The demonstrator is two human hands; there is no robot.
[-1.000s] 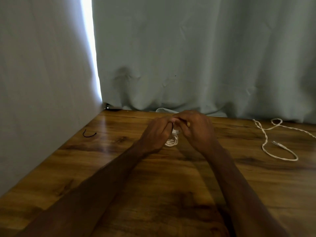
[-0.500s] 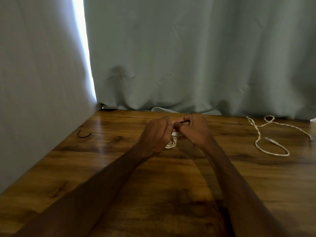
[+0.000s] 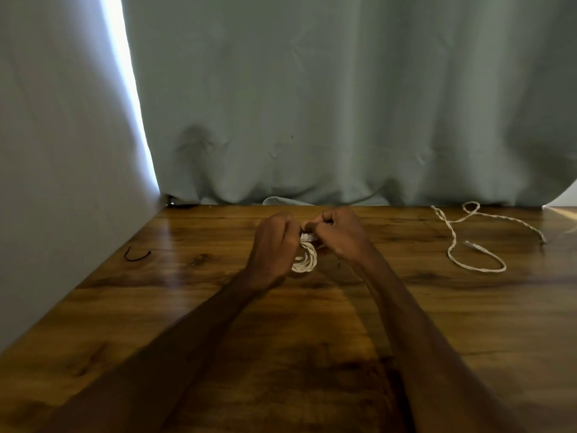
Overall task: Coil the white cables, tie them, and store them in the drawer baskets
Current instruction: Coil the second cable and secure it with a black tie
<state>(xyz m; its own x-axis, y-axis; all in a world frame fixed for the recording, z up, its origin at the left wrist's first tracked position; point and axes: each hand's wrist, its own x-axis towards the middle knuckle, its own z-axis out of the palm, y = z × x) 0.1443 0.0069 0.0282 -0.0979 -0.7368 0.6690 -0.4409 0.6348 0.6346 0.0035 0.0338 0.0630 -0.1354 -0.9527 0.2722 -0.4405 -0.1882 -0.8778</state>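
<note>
A small coil of white cable point(image 3: 305, 260) hangs between my two hands just above the wooden table point(image 3: 281, 339), near its far middle. My left hand point(image 3: 273, 245) grips the coil's left side with curled fingers. My right hand point(image 3: 340, 234) pinches the top of the coil, where a thin dark tie seems to sit; the tie itself is mostly hidden. A second white twisted cable point(image 3: 452, 245) lies loose and uncoiled on the table at the far right.
A short black tie point(image 3: 136, 255) lies on the table at the far left by the curtain. Grey-green curtains point(image 3: 312, 104) close off the back and left sides. No drawer or basket is in view.
Both hands stay together on the coil, with the fingers shifting slightly at its top. The view has drifted a little; the loose cable and black tie lie where they were.
</note>
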